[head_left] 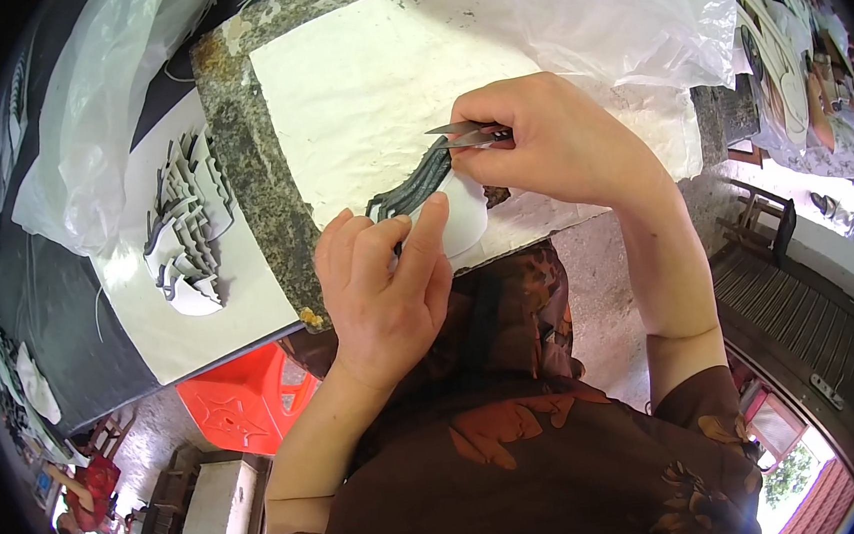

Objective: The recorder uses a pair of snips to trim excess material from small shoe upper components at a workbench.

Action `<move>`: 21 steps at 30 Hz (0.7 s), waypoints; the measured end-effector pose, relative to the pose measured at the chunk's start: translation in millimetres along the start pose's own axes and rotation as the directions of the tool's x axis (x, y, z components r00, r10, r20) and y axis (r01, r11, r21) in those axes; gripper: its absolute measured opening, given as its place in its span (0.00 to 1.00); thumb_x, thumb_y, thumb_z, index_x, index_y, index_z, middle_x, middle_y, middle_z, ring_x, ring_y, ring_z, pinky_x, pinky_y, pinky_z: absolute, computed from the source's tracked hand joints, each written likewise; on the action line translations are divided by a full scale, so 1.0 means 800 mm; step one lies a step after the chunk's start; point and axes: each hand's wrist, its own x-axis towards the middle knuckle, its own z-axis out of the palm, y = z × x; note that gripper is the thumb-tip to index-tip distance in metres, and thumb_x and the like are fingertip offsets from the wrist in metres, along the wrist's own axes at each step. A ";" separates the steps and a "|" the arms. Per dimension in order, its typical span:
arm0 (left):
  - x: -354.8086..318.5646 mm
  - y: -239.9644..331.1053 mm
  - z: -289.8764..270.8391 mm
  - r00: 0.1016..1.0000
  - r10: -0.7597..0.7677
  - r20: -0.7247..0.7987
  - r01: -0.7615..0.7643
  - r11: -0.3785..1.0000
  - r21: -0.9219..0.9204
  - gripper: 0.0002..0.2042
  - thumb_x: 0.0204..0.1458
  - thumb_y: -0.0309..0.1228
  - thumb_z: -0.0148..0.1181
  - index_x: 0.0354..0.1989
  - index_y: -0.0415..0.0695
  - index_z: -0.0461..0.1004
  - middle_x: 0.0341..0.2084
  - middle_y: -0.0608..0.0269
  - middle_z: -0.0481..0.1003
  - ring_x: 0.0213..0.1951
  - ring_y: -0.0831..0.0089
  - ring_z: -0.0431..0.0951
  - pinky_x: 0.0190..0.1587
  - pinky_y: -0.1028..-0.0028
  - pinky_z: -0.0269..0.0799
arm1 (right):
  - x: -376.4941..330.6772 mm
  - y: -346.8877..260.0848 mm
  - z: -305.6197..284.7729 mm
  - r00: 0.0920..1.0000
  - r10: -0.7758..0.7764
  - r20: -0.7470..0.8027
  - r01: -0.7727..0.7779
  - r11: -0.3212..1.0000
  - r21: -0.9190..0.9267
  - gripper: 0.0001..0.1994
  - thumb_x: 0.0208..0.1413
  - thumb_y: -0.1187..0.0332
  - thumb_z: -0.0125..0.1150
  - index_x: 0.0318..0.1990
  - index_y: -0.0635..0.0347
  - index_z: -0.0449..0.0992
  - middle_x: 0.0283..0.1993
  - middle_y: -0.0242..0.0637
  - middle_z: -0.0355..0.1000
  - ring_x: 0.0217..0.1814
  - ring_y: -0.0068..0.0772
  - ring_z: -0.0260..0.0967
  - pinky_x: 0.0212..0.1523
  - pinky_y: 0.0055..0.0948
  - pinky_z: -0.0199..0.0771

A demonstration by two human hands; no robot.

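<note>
A small pair of thread snips [470,135] is in my right hand [547,137], its pointed blades aimed left and slightly parted. The blades are at the upper end of a curved stack of dark grey strips [425,182], which edge a white flat piece [468,219]. My left hand [383,280] holds this piece down on the work surface, index finger stretched over it and the other fingers bent along its left side. Part of the piece is hidden under those fingers. Whether the blades touch the strips I cannot tell.
Under the work lies a pale sheet [352,82] on a speckled stone slab [250,181]. To the left, white pieces with dark edges [188,231] are stacked on another sheet [141,335]. Clear plastic bags [100,122] lie around. A red stool [237,407] stands below the table.
</note>
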 end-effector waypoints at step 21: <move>0.021 0.005 -0.005 0.991 -0.038 0.131 0.036 0.999 0.018 0.29 0.42 0.23 0.66 0.59 0.53 0.80 0.28 0.64 0.62 0.32 0.63 0.67 0.39 0.62 0.64 | 0.011 0.013 -0.012 0.984 0.166 0.066 -0.172 0.979 0.112 0.11 0.52 0.64 0.61 0.32 0.64 0.77 0.23 0.39 0.72 0.24 0.30 0.69 0.28 0.32 0.72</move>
